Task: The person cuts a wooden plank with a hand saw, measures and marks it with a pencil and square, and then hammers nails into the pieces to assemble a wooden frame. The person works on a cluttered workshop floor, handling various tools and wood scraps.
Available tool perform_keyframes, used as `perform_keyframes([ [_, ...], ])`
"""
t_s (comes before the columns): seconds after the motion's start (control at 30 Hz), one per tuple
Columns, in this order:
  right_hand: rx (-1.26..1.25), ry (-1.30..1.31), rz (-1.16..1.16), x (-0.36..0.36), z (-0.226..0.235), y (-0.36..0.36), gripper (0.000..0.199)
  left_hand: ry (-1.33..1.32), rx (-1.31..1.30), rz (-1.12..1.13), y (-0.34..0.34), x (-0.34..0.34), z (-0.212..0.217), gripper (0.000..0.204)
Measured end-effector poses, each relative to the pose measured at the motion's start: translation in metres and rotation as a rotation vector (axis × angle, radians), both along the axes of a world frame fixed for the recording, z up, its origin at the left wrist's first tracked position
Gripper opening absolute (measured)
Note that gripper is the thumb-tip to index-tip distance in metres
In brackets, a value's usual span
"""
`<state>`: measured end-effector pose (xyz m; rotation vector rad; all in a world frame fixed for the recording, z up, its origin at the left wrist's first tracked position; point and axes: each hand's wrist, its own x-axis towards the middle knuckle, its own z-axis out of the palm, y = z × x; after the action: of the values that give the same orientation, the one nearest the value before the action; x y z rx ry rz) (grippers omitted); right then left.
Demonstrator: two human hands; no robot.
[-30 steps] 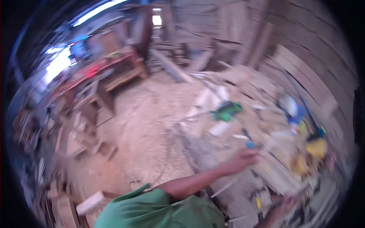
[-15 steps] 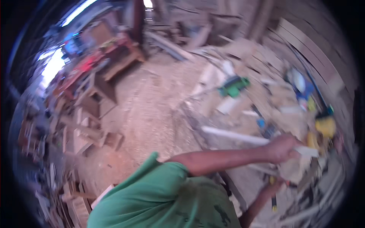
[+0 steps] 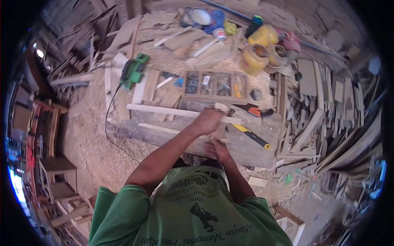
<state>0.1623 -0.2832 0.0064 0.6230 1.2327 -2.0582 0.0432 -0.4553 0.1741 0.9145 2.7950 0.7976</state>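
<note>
My left hand (image 3: pixel 208 121) is closed around a long pale wood strip (image 3: pixel 164 110), near the strip's right end. The strip lies crosswise above the worn wooden workbench (image 3: pixel 156 135). Just below it is my right hand (image 3: pixel 218 150), its slightly blurred fingers loosely apart at the bench's near edge. A short wood piece (image 3: pixel 220 131) lies between the two hands, partly hidden by the left one. To their right rests a hammer (image 3: pixel 252 136) with a yellow and black handle. An orange and black tool (image 3: pixel 258 111) lies farther back.
Behind the strip stands a divided wooden box (image 3: pixel 215 98) of nails and screws. A green power planer (image 3: pixel 134 70) with a trailing cord sits at left. Yellow containers (image 3: pixel 253 59) stand at the back right. Stacked offcuts (image 3: pixel 324 88) line the right; a wooden stool (image 3: pixel 58 166) is at left.
My view has swung to the right, so the bench now lies straight ahead. My left hand still holds the wood strip; my right hand is closer to it.
</note>
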Motion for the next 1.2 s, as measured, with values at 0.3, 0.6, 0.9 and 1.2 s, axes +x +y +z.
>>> perform_keyframes([
  [0.3, 1.055, 0.768, 0.076, -0.046, 0.0, 0.118, 0.032, -0.101, 0.045, 0.132, 0.002, 0.019, 0.02, 0.043],
  [0.6, 1.849, 1.058, 0.588, -0.08, 0.014, 0.141, 0.055, -0.153, 0.018, 0.167, -0.001, 0.04, 0.033, 0.043],
  [0.9, 0.53, 0.383, 0.182, -0.055, 0.08, 0.134, 0.044, -0.156, 0.042, 0.175, -0.007, 0.052, 0.04, 0.046],
  [1.2, 0.321, 0.433, 0.034, -0.046, 0.176, 0.067, 0.047, -0.167, -0.045, 0.068, -0.011, 0.04, 0.043, 0.046],
])
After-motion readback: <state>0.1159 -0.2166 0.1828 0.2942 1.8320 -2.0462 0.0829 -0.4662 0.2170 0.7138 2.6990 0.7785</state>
